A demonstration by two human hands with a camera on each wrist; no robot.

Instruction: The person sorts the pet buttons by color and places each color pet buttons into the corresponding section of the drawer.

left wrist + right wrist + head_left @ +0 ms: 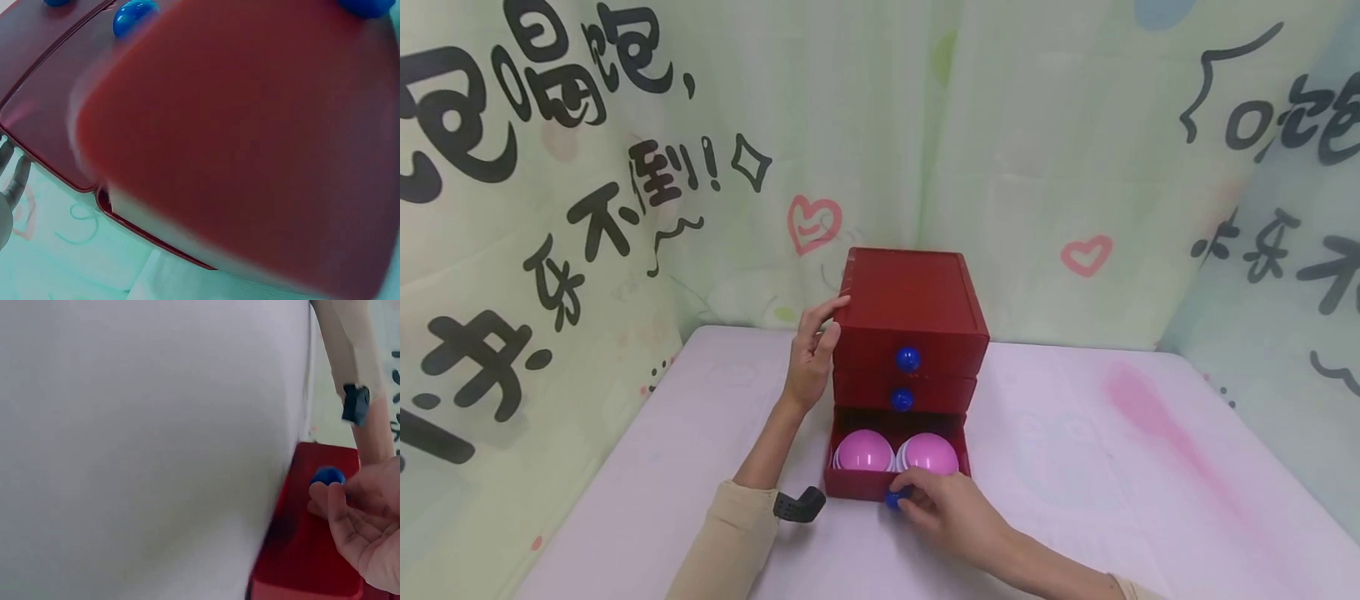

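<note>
A dark red three-drawer cabinet point(910, 292) stands on the table, its bottom drawer point(853, 485) pulled out. Inside that drawer sit two round pink things with white rims, one at left point(865, 450) and one at right point(931, 452). With thumb and fingers, my right hand point(951, 512) pinches the drawer's blue knob point(893, 498); the right wrist view shows the knob point(327, 475) at the fingertips. My left hand point(810, 358) rests against the cabinet's upper left side, fingers extended. In the left wrist view, the drawer front point(250, 144) looms close, with left fingers point(19, 178) at the edge.
Blue knobs mark the top drawer point(907, 359) and the middle drawer point(902, 400), both pushed in. The white table point(1075, 467) extends to either side. Printed curtains point(1022, 167) hang behind and beside it. A black strap device point(801, 505) sits on the left wrist.
</note>
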